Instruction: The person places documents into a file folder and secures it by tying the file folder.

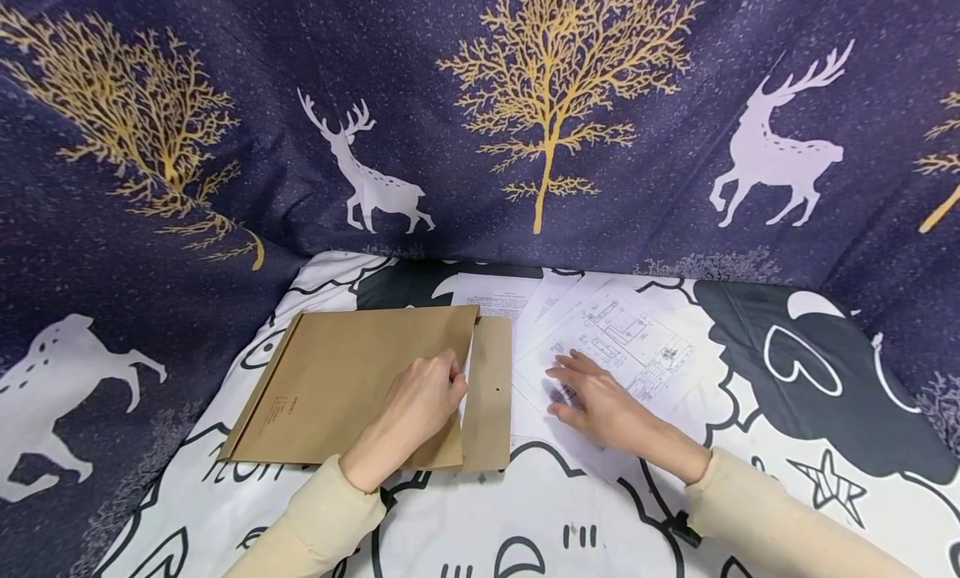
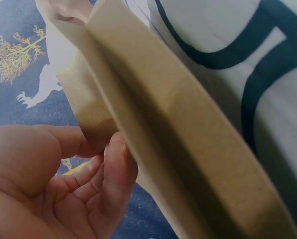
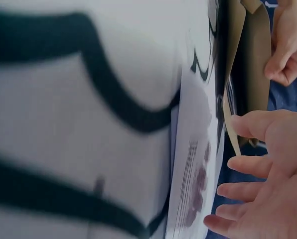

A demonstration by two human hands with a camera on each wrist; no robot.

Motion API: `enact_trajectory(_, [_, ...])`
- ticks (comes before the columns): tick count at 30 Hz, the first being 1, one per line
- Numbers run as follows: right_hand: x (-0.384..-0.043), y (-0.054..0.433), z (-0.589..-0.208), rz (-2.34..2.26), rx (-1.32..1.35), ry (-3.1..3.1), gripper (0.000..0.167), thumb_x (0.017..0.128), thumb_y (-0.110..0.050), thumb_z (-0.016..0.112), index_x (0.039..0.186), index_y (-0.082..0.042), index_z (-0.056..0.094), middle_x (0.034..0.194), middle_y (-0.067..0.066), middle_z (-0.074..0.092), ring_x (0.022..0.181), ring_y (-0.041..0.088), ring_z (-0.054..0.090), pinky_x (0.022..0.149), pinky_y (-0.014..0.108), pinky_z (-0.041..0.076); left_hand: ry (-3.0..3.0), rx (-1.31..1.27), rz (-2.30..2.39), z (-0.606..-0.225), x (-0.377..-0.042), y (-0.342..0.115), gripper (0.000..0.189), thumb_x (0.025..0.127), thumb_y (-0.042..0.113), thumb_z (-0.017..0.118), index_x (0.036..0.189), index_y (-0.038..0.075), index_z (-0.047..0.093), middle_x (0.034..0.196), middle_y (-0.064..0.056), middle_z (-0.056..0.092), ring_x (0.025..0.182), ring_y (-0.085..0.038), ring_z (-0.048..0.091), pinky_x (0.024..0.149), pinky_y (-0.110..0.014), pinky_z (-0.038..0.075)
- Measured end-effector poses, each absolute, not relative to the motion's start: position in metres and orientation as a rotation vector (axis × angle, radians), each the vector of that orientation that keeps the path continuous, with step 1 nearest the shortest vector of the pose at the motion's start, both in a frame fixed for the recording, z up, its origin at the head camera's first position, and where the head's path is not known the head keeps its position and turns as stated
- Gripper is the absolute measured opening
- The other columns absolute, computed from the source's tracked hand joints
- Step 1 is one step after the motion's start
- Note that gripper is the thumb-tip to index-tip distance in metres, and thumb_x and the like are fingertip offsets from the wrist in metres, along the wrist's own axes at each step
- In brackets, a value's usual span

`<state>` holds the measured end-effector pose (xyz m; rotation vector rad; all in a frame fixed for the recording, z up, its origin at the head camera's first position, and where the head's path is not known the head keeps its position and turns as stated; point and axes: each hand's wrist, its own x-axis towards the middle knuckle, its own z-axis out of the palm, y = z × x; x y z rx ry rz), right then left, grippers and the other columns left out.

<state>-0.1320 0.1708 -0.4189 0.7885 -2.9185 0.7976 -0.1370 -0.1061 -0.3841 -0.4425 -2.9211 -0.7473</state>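
Lying on cloth (image 1: 600,511), the envelope (image 1: 360,353) is pinched at its mouth (image 1: 464,424) by the left hand (image 1: 423,394), maybe so it gapes, while the right hand (image 1: 600,403) is held over the papers (image 1: 637,328), fingers apart.

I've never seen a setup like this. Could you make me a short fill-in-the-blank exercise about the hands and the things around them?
1. In the head view, the right hand is over printed papers, which lie to the ____ of the envelope.
2. The left hand pinches the envelope's edge between finger and ____.
3. Between two pale deer, the dark backdrop shows a yellow ____.
4. Both forearms are covered by pale ____.

Missing words: right; thumb; tree; sleeves.
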Motion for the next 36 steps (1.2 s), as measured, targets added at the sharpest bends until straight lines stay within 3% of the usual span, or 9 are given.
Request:
enact_trajectory(13, [-0.139,0.224,-0.414,0.576,0.634,-3.016,0.073,0.094,-0.039,0.074,0.147,0.007,0.049,0.154,0.036,0.036,0.145,0.058,0.024,0.111,0.072,0.025,-2.924,-0.444,-0.743,-0.384,-0.135,-0.106,0.013,0.093,0.005,0.067,0.082,0.007,0.06,0.061,0.001,0.05,0.051,-0.013,0.048,0.045,-0.026,0.037])
enact_trajectory(26, [-0.166,0.283,-0.407,0.399,0.36,-3.185,0.102,0.094,-0.063,0.063,0.158,0.007,0.025,0.159,0.041,0.018,0.145,0.063,0.012,0.111,0.076,0.015,-2.921,-0.456,-0.751,-0.383,-0.136,-0.106,0.012,0.094,0.004,0.067,0.083,0.006,0.061,0.061,0.0,0.049,0.05,-0.013,0.047,0.045,-0.025,0.036])
enact_trajectory(30, [-0.176,0.291,-0.407,0.386,0.311,-3.203,0.105,0.094,-0.065,0.062,0.159,0.006,0.021,0.159,0.041,0.016,0.144,0.065,0.011,0.106,0.081,0.014,-2.919,-0.456,-0.744,-0.382,-0.135,-0.106,0.012,0.094,0.004,0.067,0.083,0.006,0.061,0.061,0.0,0.05,0.05,-0.013,0.047,0.045,-0.025,0.036])
enact_trajectory(36, [-0.199,0.297,-0.411,0.395,0.259,-3.23,0.107,0.094,-0.068,0.058,0.16,0.005,0.017,0.16,0.04,0.012,0.145,0.065,0.007,0.108,0.08,0.01,-2.931,-0.445,-0.746,-0.382,-0.135,-0.105,0.014,0.094,0.005,0.067,0.082,0.007,0.059,0.061,0.0,0.049,0.051,-0.013,0.048,0.045,-0.026,0.036])
